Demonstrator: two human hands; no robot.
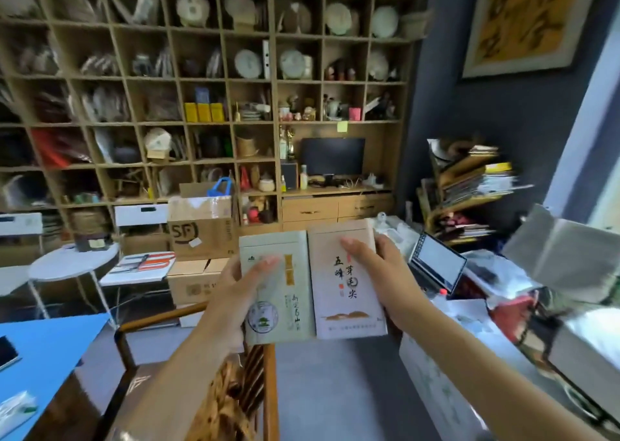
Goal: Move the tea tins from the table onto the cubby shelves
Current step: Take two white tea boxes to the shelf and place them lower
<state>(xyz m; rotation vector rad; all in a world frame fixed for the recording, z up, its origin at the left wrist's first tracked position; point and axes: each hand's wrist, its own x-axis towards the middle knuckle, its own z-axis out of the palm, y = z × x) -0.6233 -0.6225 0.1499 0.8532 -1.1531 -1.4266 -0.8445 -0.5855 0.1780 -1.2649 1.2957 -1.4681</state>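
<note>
I hold two flat rectangular tea tins side by side in front of me, above the floor. My left hand (235, 293) grips the pale green tin (295, 309), thumb lying across its front. My right hand (382, 273) grips the pale pink tin (339, 303) with dark calligraphy, thumb on its face and fingers behind its right edge. The two tins touch along their inner edges. The wooden cubby shelves (275, 81) fill the far wall, most cubbies packed with tea cakes, boxes and ornaments.
A wooden chair (268, 373) stands right below the tins. Cardboard boxes (201, 229) are stacked ahead on the left beside a white folding chair (141, 266) and a round white table (70, 263). A blue table (43, 356) lies at lower left; a cluttered table (503, 289) at right.
</note>
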